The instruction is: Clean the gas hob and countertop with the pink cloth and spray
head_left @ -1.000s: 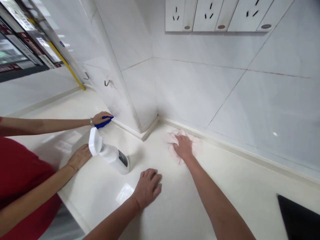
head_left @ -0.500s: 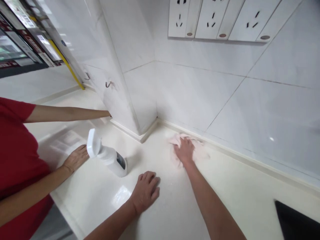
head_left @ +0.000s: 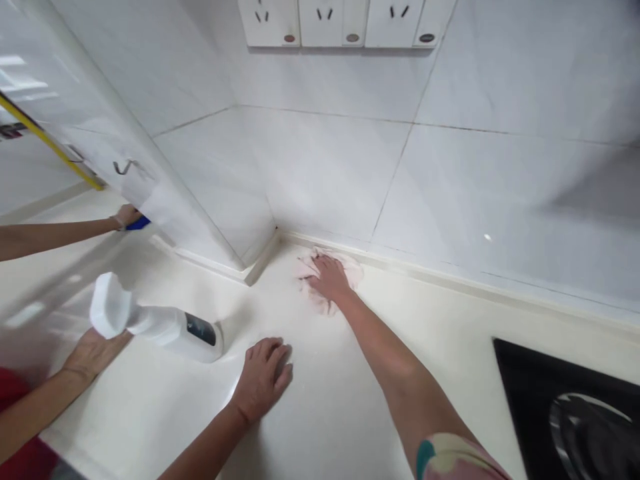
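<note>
Pale pink wiping cloth (head_left: 327, 277) lies flat under the spread right hand (head_left: 329, 279) at the cream counter's (head_left: 380, 400) back corner, mid-wipe; next stroke likely needs steady pressure, while the left hand (head_left: 263, 379) rests spread, holding nothing.

Hands in view: four. Two belong to the camera wearer, left hand (head_left: 261, 377) and right hand (head_left: 329, 278); two belong to a co-worker, one hand (head_left: 91, 352) flat on the surface (head_left: 400, 373), the other hand (head_left: 126, 216) far back by the wall.

Cloths: two, one pale pink cloth (head_left: 345, 267) and one blue cloth (head_left: 138, 223) (mostly hidden).

Spray bottles: one white spray bottle (head_left: 165, 323).

Wall sockets (head_left: 330, 20): three visible, cut off at the frame top.

Wall hooks (head_left: 124, 167): one clear; a second is only partly seen.

Black cooktop (head_left: 565, 407): one.
</note>
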Tool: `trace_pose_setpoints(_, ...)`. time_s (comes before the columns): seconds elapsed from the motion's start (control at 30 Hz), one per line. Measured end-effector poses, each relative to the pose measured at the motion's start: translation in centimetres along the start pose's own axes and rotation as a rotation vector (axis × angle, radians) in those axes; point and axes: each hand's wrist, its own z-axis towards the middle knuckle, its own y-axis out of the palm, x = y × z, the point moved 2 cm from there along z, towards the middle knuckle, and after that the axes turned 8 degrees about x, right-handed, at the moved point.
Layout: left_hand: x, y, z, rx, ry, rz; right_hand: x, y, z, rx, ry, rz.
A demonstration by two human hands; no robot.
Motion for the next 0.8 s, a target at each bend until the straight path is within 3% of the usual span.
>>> trace_pose_setpoints(0.17,-0.3,0.4,0.1,0.008,0.010,0.018,13.2,-5.7,-13.4,0.171,0.283,-0.195)
trace_pose_setpoints(0.27,-0.4,0.6,0.2,0.013,0.018,0.033,21.4,-10.0,-21.3,0.257,0.554,-0.354)
trace_pose_setpoints(0.33,-0.2,0.7,0.3,0.008,0.018,0.039,25.2,-12.3,-24.7,0.289,0.778,-0.435)
trace_pose_setpoints(0.4,0.1,0.6,0.3,-0.002,0.015,0.042,26.7,-13.4,-25.7,0.322,0.956,-0.469)
trace_pose_setpoints(0.47,0.6,0.3,0.4,-0.022,0.005,0.036,25.7,-12.6,-24.2,0.363,1.020,-0.465)
trace_pose_setpoints(0.53,1.1,0.0,0.4,-0.054,-0.005,0.019,22.3,-10.3,-20.7,0.362,0.939,-0.437)
trace_pose_setpoints(0.67,1.6,-0.3,0.5,-0.095,-0.035,-0.009,11.7,-4.2,-11.4,0.201,0.526,-0.327)
trace_pose_setpoints(0.8,1.8,-0.4,0.3,-0.112,-0.056,-0.035,1.2,0.3,-2.2,0.011,0.189,-0.160)
